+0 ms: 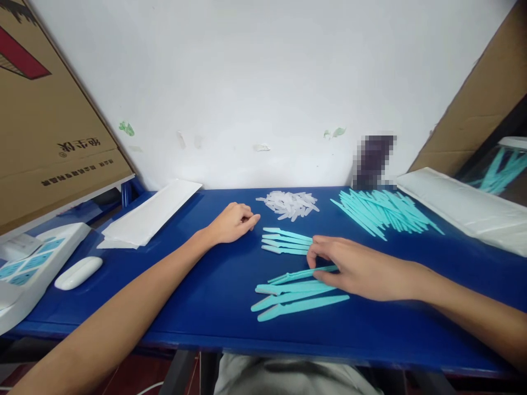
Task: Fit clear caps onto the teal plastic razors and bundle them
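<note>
My right hand [349,266] has its thumb and fingers closed around a teal eyebrow razor [294,274], whose blade end points left just above the table. Beyond it, several teal razors [284,241] lie side by side, their handle ends partly behind my fingers. Nearer to me, more razors [302,307] are spread out, blade ends to the left. My left hand [234,222] rests on the table with its fingers curled in; whatever is inside them, if anything, is hidden. Just to its right is a pile of small clear-white blade caps [290,204].
A large heap of teal razors [382,211] lies at the back right, beside a white plastic packet [465,208]. White flat bags [152,214], a white oval case [78,272] and a white tray [45,274] are at the left. Cardboard [49,126] and a white wall [247,82] bound the blue table [206,307].
</note>
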Tool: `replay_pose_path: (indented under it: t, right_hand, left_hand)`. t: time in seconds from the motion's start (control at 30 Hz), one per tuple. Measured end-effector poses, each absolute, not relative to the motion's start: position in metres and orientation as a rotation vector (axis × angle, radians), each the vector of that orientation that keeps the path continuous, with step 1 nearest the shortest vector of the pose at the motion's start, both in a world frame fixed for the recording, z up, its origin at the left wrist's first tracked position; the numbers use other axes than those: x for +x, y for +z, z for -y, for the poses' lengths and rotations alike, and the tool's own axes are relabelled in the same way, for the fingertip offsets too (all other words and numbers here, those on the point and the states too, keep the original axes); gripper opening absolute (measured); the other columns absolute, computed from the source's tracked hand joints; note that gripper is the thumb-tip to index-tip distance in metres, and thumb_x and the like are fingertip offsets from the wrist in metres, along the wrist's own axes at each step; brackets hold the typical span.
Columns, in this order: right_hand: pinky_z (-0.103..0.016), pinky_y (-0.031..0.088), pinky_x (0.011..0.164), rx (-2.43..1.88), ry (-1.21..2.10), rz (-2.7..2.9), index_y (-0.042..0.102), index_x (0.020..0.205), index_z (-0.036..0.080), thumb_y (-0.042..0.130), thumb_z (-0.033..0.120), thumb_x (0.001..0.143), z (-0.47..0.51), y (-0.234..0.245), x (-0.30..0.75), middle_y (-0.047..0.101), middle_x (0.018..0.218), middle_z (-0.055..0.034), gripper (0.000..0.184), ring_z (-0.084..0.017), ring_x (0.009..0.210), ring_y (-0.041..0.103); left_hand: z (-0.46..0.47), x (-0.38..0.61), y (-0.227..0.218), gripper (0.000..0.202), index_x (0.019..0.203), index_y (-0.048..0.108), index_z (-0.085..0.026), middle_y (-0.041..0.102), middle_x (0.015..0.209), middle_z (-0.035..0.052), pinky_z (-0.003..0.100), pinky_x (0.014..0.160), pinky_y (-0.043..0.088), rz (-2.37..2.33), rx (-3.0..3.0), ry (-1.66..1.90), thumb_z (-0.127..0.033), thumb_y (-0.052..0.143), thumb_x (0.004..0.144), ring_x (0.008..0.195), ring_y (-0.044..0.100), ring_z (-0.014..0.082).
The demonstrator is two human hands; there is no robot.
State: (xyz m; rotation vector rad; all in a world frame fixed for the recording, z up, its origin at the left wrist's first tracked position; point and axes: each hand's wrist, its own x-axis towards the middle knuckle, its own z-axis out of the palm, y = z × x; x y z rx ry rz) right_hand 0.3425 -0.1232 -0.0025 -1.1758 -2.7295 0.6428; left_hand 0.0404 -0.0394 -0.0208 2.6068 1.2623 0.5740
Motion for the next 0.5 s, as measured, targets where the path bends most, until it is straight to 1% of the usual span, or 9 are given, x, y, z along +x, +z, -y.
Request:
replay_pose_path:
  t: [0.1,0.13,0.17,0.23,0.27,0.33,0.4,0.43,0.5]
  right_hand:
    - [-0.031,0.046,0.066,-1.141,0.621,2.712,0.062,0.099,0.023,0.048,0.037,0.097,0.122,-0.004,0.345,0.059,0.099,-0.0069,0.020,-0.018,0.078,0.058]
    - [-0.032,0.047,0.069,-1.118,0.604,2.698,0.061,0.100,0.023,0.045,0.039,0.099,0.121,-0.004,0.346,0.059,0.101,-0.0073,0.023,-0.019,0.081,0.059]
    - [-0.034,0.048,0.074,-1.094,0.582,2.677,0.060,0.101,0.023,0.043,0.041,0.100,0.119,-0.005,0.346,0.060,0.103,-0.0075,0.025,-0.020,0.085,0.059]
    - [-0.038,0.048,0.083,-1.073,0.526,2.601,0.059,0.103,0.024,0.041,0.044,0.101,0.117,-0.005,0.345,0.062,0.106,-0.0073,0.027,-0.021,0.093,0.059]
    - [-0.039,0.048,0.085,-1.082,0.503,2.543,0.059,0.104,0.024,0.042,0.044,0.101,0.115,-0.005,0.344,0.064,0.107,-0.0071,0.027,-0.022,0.094,0.060]
    - [-0.039,0.050,0.082,-1.100,0.523,2.396,0.058,0.103,0.023,0.044,0.046,0.101,0.113,-0.006,0.341,0.067,0.104,-0.0068,0.026,-0.022,0.092,0.063]
    - [-0.037,0.053,0.079,-1.082,0.641,2.219,0.058,0.099,0.023,0.049,0.048,0.099,0.110,-0.007,0.339,0.071,0.099,-0.0067,0.027,-0.022,0.090,0.067]
    - [-0.037,0.055,0.080,-1.056,0.718,2.124,0.057,0.098,0.023,0.052,0.049,0.097,0.108,-0.007,0.339,0.072,0.096,-0.0068,0.027,-0.022,0.091,0.069]
    - [-0.038,0.058,0.082,-1.000,0.846,1.932,0.057,0.101,0.022,0.059,0.051,0.094,0.104,-0.007,0.339,0.074,0.093,-0.0070,0.029,-0.023,0.090,0.072]
  left_hand:
    - [0.035,0.042,-0.020,0.053,0.057,0.061,-0.017,0.059,0.061,0.0021,0.029,0.071,0.038,-1.319,2.635,0.540,-0.043,0.042,0.100,0.064,0.054,0.0152]
    - [0.034,0.042,-0.021,0.052,0.061,0.062,-0.017,0.057,0.059,0.0012,0.029,0.069,0.038,-1.352,2.600,0.528,-0.042,0.041,0.100,0.061,0.053,0.0149]
    - [0.033,0.042,-0.022,0.048,0.068,0.065,-0.017,0.057,0.058,0.0003,0.029,0.066,0.038,-1.380,2.562,0.523,-0.042,0.039,0.101,0.058,0.052,0.0147]
    - [0.030,0.043,-0.025,0.040,0.093,0.069,-0.015,0.060,0.066,0.0006,0.029,0.064,0.039,-1.393,2.544,0.552,-0.040,0.039,0.101,0.060,0.054,0.0160]
    - [0.030,0.043,-0.026,0.038,0.106,0.068,-0.015,0.064,0.075,0.0026,0.029,0.068,0.042,-1.367,2.577,0.577,-0.040,0.040,0.100,0.067,0.057,0.0176]
    - [0.031,0.046,-0.027,0.040,0.126,0.061,-0.014,0.067,0.103,0.0093,0.033,0.083,0.046,-1.242,2.668,0.590,-0.038,0.040,0.101,0.092,0.062,0.0219]
    - [0.035,0.052,-0.026,0.042,0.134,0.057,-0.017,0.061,0.130,0.0129,0.039,0.102,0.041,-1.097,2.704,0.536,-0.037,0.036,0.104,0.118,0.055,0.0251]
    - [0.038,0.057,-0.025,0.044,0.138,0.055,-0.019,0.056,0.140,0.0122,0.041,0.108,0.036,-1.044,2.694,0.491,-0.038,0.033,0.105,0.127,0.050,0.0257]
    - [0.045,0.068,-0.022,0.047,0.146,0.048,-0.023,0.046,0.154,0.0085,0.045,0.116,0.027,-0.991,2.657,0.401,-0.041,0.028,0.107,0.141,0.037,0.0261]
